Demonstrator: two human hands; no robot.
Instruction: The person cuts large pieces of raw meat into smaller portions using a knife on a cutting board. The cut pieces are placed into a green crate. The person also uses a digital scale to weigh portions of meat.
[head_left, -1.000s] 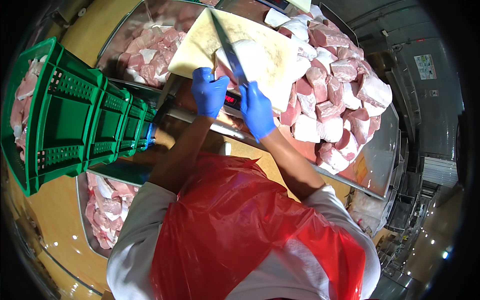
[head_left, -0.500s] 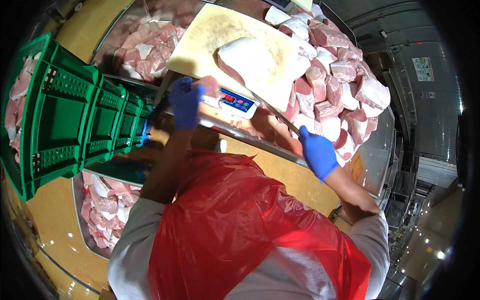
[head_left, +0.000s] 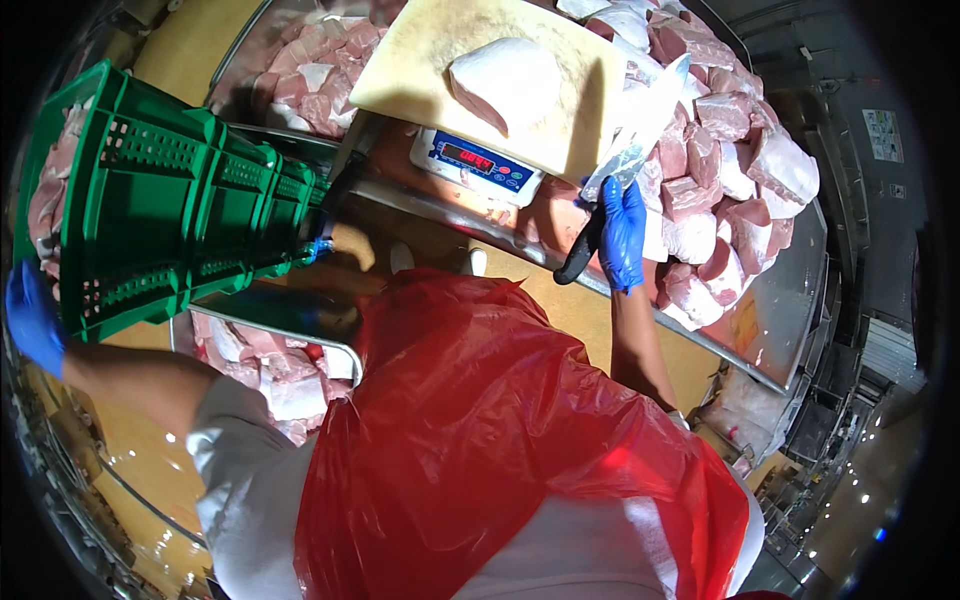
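My right hand [head_left: 622,235], in a blue glove, is closed around a knife [head_left: 640,130]. Its broad blade points up and away past the board's right corner, and the black handle sticks out beside the fingers. My left hand [head_left: 35,315], also gloved in blue, reaches far left to the rim of the top green crate [head_left: 145,225]. Its fingers look stretched out beside the raw meat pieces [head_left: 62,190] in that crate. A large fat-capped piece of meat [head_left: 508,85] lies on the pale cutting board [head_left: 400,60]. Below the board sits a digital scale [head_left: 475,165] with a lit red display.
Many meat chunks [head_left: 730,160] are heaped on the metal table [head_left: 770,330] at right. Cut pieces fill a metal tub [head_left: 315,75] beyond the crates. More meat lies in another tub [head_left: 290,385] at lower left. The green crates stand in a stack.
My left hand has swung from the scale to the crate at far left, carrying the meat piece away. My right hand has turned the knife so its blade points up, off the board's edge.
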